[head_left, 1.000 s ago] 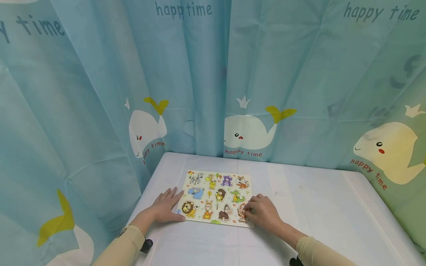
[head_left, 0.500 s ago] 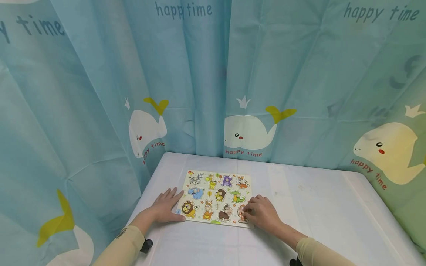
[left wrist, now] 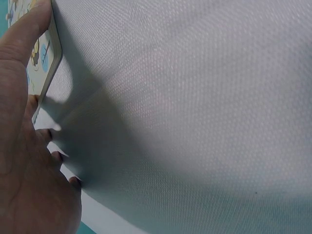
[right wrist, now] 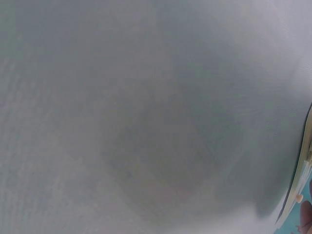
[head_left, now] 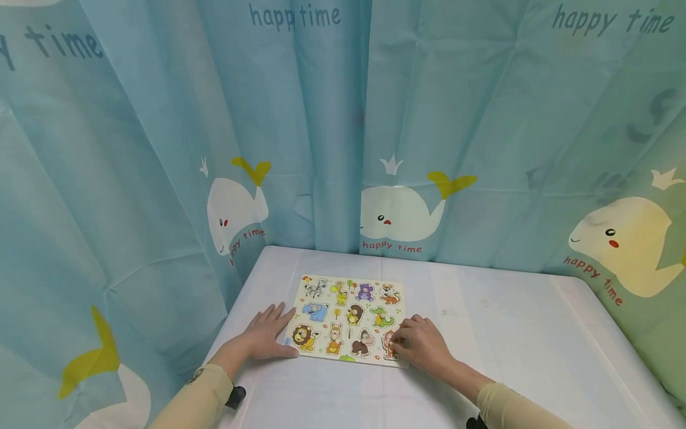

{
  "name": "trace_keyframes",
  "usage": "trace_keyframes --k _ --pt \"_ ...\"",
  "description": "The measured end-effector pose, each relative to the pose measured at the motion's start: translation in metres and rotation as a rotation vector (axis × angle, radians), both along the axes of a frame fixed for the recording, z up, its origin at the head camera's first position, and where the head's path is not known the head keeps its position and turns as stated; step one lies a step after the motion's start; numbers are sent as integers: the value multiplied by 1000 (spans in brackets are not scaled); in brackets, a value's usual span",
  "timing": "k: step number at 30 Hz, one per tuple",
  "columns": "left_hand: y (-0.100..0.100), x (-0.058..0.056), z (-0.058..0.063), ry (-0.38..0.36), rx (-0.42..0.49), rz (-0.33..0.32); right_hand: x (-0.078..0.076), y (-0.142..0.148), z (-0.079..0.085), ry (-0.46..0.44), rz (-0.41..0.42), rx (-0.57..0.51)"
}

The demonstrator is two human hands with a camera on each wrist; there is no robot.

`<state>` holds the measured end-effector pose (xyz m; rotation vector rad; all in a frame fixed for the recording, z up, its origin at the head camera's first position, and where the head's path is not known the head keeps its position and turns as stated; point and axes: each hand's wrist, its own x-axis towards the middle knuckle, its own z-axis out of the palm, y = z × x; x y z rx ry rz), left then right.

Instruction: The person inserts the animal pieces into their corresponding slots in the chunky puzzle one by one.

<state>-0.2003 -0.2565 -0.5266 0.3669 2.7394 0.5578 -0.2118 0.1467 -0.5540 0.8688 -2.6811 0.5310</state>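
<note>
A wooden animal puzzle board (head_left: 375,335) lies on the white-covered table, with rows of cartoon animal pieces on it. My left hand (head_left: 264,335) rests at its left side, fingers spread, with thumb and fingertips at the edge. The left wrist view shows this hand (left wrist: 22,146) beside the board's corner (left wrist: 46,73). At the near right corner, my right hand (head_left: 427,345) pinches an orange-brown animal puzzle piece (head_left: 390,347); the fingers partly hide it. In the right wrist view only a fingertip (right wrist: 306,214) and the board's edge (right wrist: 303,151) show at the right border.
The white tablecloth (head_left: 514,333) extends to the right of the board. Behind and left of the table hangs a light blue curtain (head_left: 332,149) with white whales. Near the board stand a lion piece (head_left: 303,338) and a gorilla piece (head_left: 362,344) in the front row.
The orange-brown piece and my right fingertips have shifted very slightly to the left. My left hand and the board have stayed in place.
</note>
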Motion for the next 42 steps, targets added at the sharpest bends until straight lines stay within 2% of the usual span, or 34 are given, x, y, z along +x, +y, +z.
trace_keyframes --k 25,42 --pt "0 -1 -2 4 3 0 0 0 -3 19 13 -5" --pt "0 0 -3 9 6 10 0 -1 -3 -6 -1 6"
